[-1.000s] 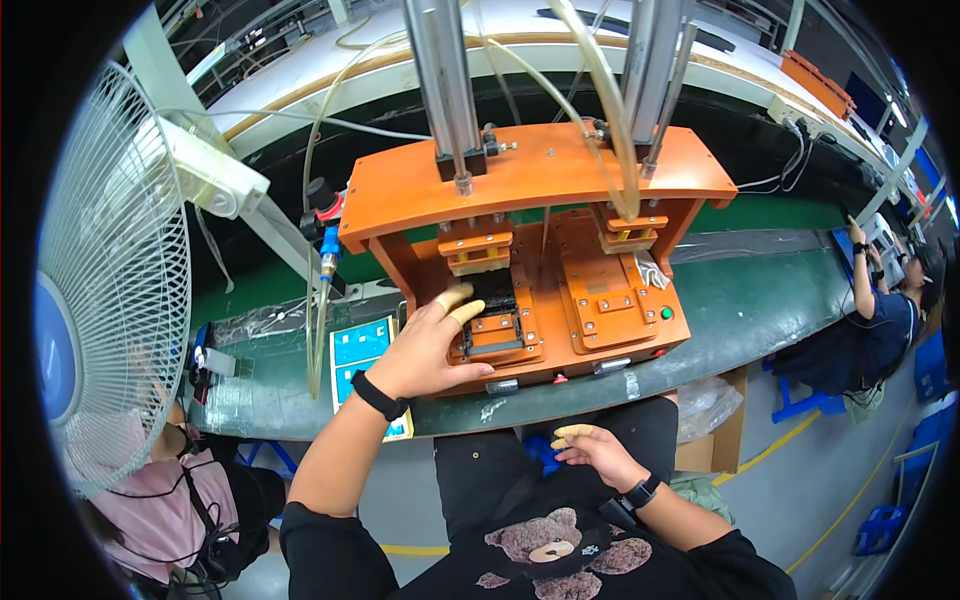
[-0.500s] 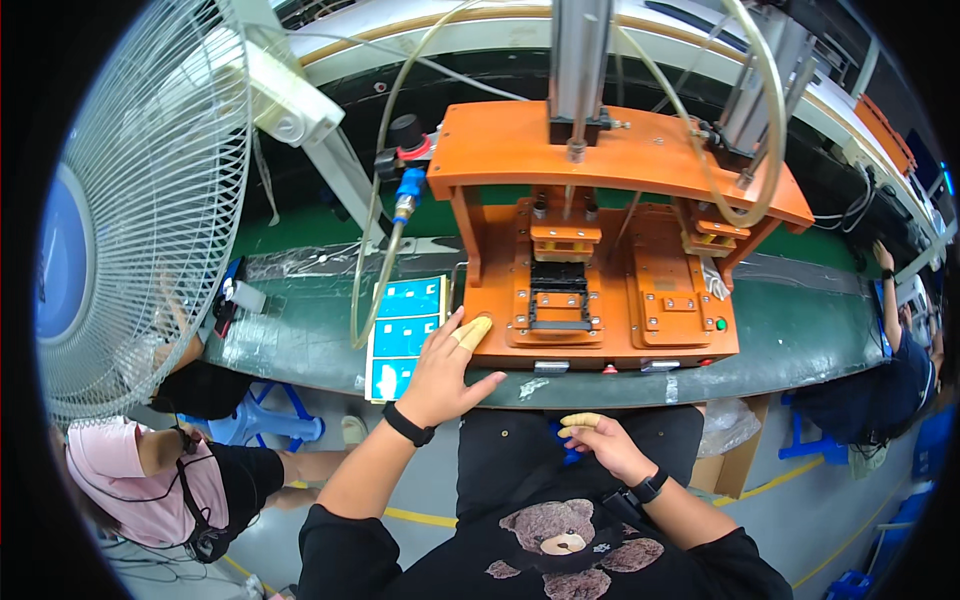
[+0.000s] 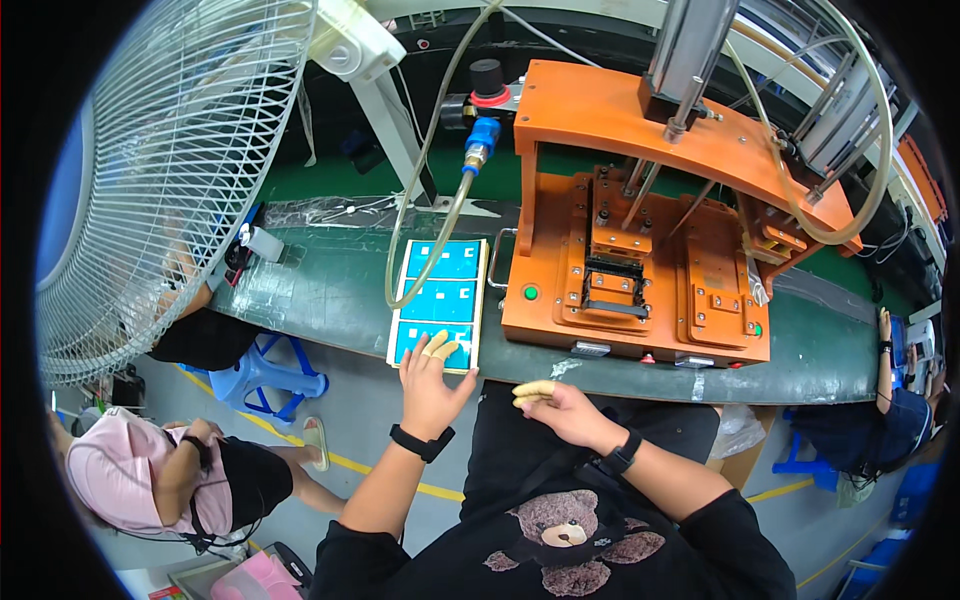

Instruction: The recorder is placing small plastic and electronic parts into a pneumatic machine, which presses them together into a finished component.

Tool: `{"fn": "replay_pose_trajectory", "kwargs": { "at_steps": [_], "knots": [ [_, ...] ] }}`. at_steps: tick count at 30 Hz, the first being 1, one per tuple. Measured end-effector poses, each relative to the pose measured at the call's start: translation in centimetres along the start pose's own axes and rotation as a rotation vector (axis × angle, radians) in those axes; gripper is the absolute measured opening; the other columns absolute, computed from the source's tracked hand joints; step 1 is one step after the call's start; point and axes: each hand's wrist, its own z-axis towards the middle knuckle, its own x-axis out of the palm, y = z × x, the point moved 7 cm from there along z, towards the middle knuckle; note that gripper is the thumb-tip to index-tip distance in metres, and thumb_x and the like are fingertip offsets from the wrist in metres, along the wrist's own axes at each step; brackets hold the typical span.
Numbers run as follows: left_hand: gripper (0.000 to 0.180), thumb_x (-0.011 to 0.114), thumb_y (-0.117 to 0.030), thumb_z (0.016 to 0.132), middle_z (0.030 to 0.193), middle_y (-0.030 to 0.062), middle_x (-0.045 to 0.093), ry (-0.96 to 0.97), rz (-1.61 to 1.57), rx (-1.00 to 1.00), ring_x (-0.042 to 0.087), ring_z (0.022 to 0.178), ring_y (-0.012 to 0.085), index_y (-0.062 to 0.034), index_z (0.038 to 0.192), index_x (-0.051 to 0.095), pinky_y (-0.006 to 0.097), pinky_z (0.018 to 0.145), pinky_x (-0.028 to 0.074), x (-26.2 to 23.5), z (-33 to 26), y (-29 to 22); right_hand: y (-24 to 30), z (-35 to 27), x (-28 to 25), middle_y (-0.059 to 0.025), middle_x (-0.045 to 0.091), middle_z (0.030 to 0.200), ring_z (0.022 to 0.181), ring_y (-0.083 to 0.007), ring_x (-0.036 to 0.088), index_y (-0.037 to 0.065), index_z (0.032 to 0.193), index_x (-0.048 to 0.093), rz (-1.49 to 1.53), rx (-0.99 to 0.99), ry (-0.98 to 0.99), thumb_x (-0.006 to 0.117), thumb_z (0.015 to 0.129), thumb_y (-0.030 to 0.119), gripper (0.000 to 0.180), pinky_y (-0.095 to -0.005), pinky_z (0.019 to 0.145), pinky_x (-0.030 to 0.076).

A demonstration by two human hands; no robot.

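Observation:
My left hand (image 3: 430,392) hovers over or touches the lowest of several blue rectangular pieces (image 3: 438,300) in a pale shallow tray (image 3: 397,350). Its fingers are stretched and the thumb stands apart; yellow finger cots cover some fingertips. In front of the table edge, over my lap, my right hand (image 3: 570,413) has its fingers and thumb pressed together, with cots on the fingers too. Anything between them is hidden. Right of the tray stands an orange two-station pneumatic press (image 3: 560,340) with a green button (image 3: 531,293). A black frame-like fixture (image 3: 615,285) sits under its left press head (image 3: 622,238).
A clear air hose (image 3: 400,230) loops down over the tray from a blue fitting (image 3: 482,133). A large caged fan (image 3: 200,150) fills the left. Another person (image 3: 130,465) sits at left, one more at right (image 3: 850,410). A blue stool (image 3: 260,375) stands below the table.
My left hand has left the press's green button and moved to the tray of blue pieces. My right hand has risen toward the table edge. The view has shifted left.

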Motion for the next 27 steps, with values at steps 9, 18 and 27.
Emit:
{"fn": "replay_pose_trajectory", "kwargs": {
  "at_steps": [9, 18, 27],
  "knots": [
    [0.028, 0.074, -0.023, 0.076, 0.125, 0.0103, 0.061, -0.033, -0.055, -0.069, 0.046, 0.13, 0.036, -0.0096, 0.1, 0.067, 0.056, 0.109, 0.024, -0.3, 0.2, 0.3, 4.9, 4.0, 3.9, -0.0027, 0.06, 0.083, 0.069, -0.0063, 0.055, 0.003, 0.121, 0.059, -0.257, -0.321, -0.043, 0.064, 0.09, 0.011, 0.033, -0.022, 0.065, 0.045],
    [0.013, 0.068, -0.011, 0.079, 0.097, 0.0175, 0.068, -0.107, -0.219, 0.057, 0.064, 0.091, 0.037, -0.0019, 0.089, 0.066, 0.041, 0.081, 0.05, -3.3, 4.0, 3.8, 5.2, 4.2, 5.4, -0.0176, 0.063, 0.11, 0.092, -0.0355, 0.063, 0.004, 0.12, 0.059, -0.79, -0.566, -0.105, 0.063, 0.086, 0.02, 0.038, -0.0412, 0.081, 0.052],
    [0.024, 0.057, -0.022, 0.099, 0.08, 0.0016, 0.061, -0.469, -0.557, -0.436, 0.056, 0.069, 0.0077, 0.0001, 0.092, 0.062, 0.022, 0.062, 0.045, -17.4, 6.7, 22.0, 10.0, 1.5, 4.8, -0.0152, 0.061, 0.113, 0.1, -0.0342, 0.06, 0.005, 0.116, 0.06, -0.867, -0.636, -0.133, 0.064, 0.085, 0.02, 0.035, -0.0432, 0.088, 0.05]
  ]
}}
